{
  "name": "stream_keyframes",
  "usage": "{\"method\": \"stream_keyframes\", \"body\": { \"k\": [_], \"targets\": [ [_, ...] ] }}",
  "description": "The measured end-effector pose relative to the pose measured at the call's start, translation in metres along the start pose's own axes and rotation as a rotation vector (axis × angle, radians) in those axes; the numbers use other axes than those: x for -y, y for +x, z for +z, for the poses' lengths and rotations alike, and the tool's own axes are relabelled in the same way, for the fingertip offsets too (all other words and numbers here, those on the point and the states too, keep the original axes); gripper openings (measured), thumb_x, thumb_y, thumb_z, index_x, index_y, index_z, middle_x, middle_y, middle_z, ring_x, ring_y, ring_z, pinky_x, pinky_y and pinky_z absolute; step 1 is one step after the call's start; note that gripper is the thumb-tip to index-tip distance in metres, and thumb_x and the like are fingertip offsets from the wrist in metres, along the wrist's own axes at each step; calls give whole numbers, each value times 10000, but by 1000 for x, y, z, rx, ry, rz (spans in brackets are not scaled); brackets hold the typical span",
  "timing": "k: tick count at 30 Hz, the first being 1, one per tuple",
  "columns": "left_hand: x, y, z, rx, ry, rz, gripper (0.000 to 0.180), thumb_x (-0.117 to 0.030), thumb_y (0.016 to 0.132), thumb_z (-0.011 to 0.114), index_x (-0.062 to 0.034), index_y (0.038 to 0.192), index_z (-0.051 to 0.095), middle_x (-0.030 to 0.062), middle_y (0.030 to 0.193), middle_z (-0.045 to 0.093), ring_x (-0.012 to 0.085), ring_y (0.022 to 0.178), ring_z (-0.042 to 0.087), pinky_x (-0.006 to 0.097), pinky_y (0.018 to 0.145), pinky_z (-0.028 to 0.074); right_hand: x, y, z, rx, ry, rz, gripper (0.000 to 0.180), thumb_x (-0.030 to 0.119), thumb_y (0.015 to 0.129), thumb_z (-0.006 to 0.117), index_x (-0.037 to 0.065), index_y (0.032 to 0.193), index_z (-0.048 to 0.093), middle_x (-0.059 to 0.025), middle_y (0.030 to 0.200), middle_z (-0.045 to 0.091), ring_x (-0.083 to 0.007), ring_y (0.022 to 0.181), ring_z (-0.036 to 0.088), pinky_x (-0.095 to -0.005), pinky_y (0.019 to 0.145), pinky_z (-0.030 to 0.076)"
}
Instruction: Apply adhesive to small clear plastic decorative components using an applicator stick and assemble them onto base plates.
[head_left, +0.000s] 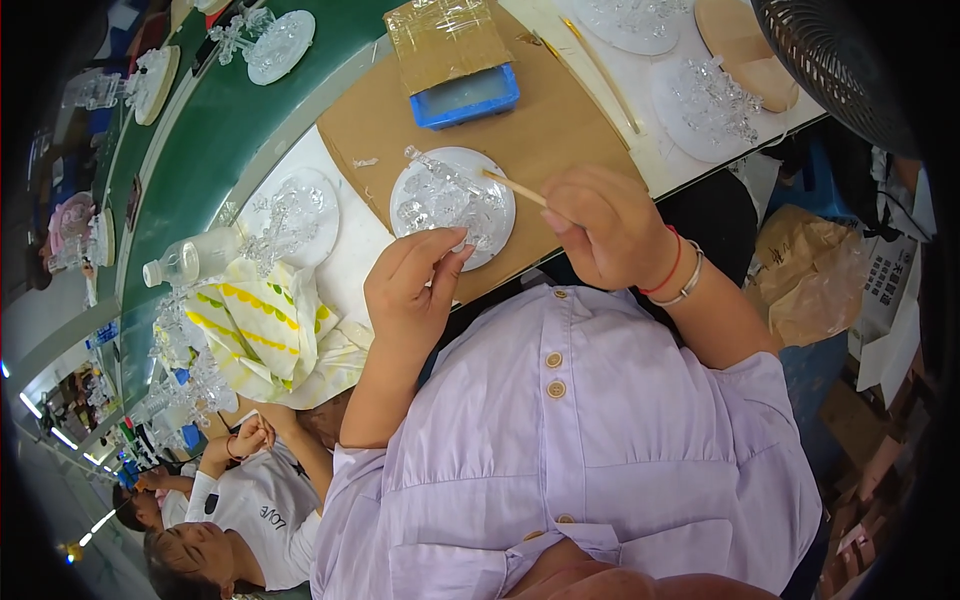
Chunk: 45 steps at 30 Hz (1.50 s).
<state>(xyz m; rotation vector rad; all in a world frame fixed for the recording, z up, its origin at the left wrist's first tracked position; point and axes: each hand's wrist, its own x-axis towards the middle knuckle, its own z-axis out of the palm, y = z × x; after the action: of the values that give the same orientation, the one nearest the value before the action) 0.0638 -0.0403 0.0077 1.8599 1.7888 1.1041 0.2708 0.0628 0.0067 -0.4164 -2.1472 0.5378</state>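
A round white plate (487,240) in front of me holds a heap of clear plastic pieces (440,200). At its near edge, my left hand (415,285) is closed, thumb and fingertips pinching a small clear plastic piece. My right hand (610,230) grips a thin wooden brush (520,190) like a pen. The brush tip reaches over the plate's right side, above the clear pieces; whether it touches one, I cannot tell. Beyond the plate stands a blue tray (465,97) with something whitish inside, partly covered by a taped cardboard flap (445,40).
Brown cardboard (560,150) lies under the plate. More brushes (605,75) rest at the right. Other loaded white plates (700,110) stand around, beside a black fan (840,70). Left are a clear bottle (190,258), a patterned cloth (265,330), a green conveyor belt (215,130) and a co-worker (250,500).
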Motion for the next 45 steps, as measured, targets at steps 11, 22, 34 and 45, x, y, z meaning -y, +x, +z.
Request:
{"method": "stream_keyframes", "body": {
  "k": [11,22,34,45],
  "targets": [
    [-3,1,-3,5,28,-12,183,-27,747,762,-46,911,685,84,847,688,191,653,628,273,568,505,26,-21,-18,93,139,16,124,-39,801,581,-14,903,515,-181,813,591,-311,612,569,-365,549,478],
    [-22,61,-35,9,330,395,367,3,713,724,-58,1063,632,72,1031,646,272,963,596,380,788,493,24,-38,-49,-281,287,360,69,76,974,469,12,988,487,-155,803,591,-150,588,520,-247,539,440],
    [-35,44,-78,123,576,715,195,-84,746,627,-80,940,609,60,923,641,223,867,646,354,828,537,-6,-61,-87,-663,1315,581,214,209,1025,411,27,1043,521,-57,747,503,-98,562,413,-236,516,340],
    [-18,179,-185,-74,660,-154,185,-143,771,723,-69,935,684,103,822,687,225,719,658,334,657,500,-27,-47,-60,-501,1736,547,229,237,1027,412,69,1112,541,-94,862,580,-150,702,472,-269,603,386]
  ]
}}
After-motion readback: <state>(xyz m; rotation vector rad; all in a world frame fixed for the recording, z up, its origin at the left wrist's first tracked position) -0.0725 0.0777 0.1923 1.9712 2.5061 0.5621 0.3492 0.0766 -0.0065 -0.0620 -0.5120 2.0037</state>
